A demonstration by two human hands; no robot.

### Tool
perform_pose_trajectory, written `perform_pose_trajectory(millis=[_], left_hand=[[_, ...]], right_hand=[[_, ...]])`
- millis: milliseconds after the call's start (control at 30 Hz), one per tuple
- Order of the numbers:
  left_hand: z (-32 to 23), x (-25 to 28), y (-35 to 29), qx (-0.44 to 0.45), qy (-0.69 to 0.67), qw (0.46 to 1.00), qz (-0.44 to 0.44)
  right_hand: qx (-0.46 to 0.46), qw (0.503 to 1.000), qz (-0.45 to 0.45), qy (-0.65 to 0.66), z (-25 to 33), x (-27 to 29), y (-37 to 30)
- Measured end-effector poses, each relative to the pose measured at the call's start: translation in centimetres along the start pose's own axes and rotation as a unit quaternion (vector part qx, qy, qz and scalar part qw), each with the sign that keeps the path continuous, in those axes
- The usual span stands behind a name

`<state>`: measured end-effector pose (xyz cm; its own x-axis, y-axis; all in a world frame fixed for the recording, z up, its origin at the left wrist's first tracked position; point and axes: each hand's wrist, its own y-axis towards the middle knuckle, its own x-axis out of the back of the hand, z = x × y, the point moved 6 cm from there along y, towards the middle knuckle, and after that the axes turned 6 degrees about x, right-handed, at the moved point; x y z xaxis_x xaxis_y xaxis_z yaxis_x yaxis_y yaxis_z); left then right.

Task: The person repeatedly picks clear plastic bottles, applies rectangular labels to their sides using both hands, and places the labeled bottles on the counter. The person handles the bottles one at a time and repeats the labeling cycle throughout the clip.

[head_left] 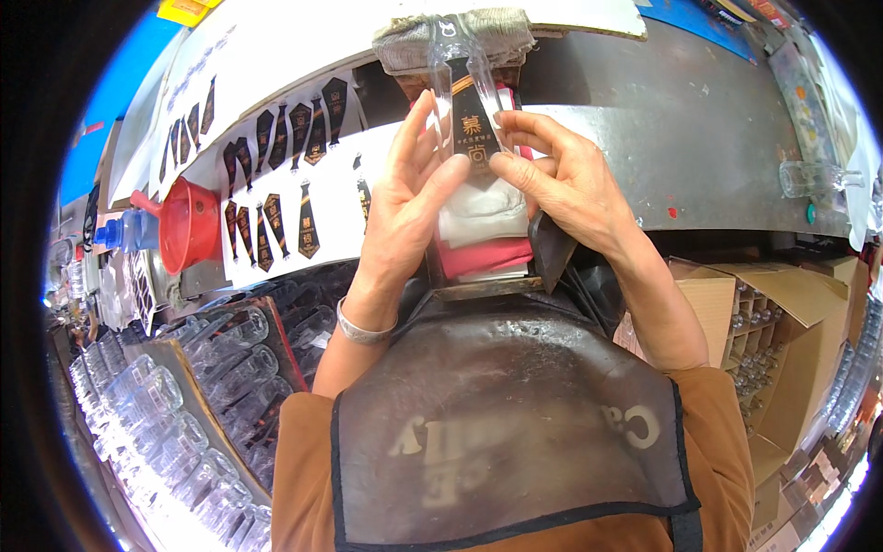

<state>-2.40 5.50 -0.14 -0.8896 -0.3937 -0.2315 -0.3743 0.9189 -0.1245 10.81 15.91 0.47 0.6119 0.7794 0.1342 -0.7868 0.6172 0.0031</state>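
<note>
A clear glass bottle (445,41) lies in front of me with its neck pointing away. On its upper side is a black tie-shaped decal (467,97) with gold characters and a gold stripe. My left hand (401,198) grips the bottle's left side, thumb beside the decal's lower end. My right hand (575,184) curls against the opposite side, its thumb at the decal's lower right. A folded, ribbed grey cloth (405,51) lies under the neck end. Nearer me, a white cloth (487,216) rests over a red one (487,258) on a small stand.
Sheets of black tie decals (253,267) spread across the left side. Beside them are a red plastic dipper (190,225) and a blue-capped container (138,230). Glass bottles (166,391) fill trays at lower left. A divided cardboard box (791,313) and a lying bottle (814,179) are right.
</note>
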Motion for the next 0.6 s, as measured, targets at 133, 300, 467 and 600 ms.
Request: perform_pose_trajectory(millis=[133,300,467,600], left_hand=[[0.04,-0.08,0.09,-0.002,0.000,1.000,0.002],[0.17,-0.13,0.20,-0.003,0.011,1.000,0.000],[0.12,-0.23,0.12,-0.012,0.014,1.000,-0.006],[-0.59,-0.55,0.22,-0.031,0.032,0.999,-0.017]], right_hand=[[0.004,1.000,-0.004,-0.002,0.11,0.08,0.01],[-0.006,1.000,-0.002,-0.002,0.07,0.15,0.03],[-0.016,1.000,0.002,0.016,-0.05,0.09,-0.03],[-0.024,0.999,0.022,0.020,-0.12,0.41,0.16]])
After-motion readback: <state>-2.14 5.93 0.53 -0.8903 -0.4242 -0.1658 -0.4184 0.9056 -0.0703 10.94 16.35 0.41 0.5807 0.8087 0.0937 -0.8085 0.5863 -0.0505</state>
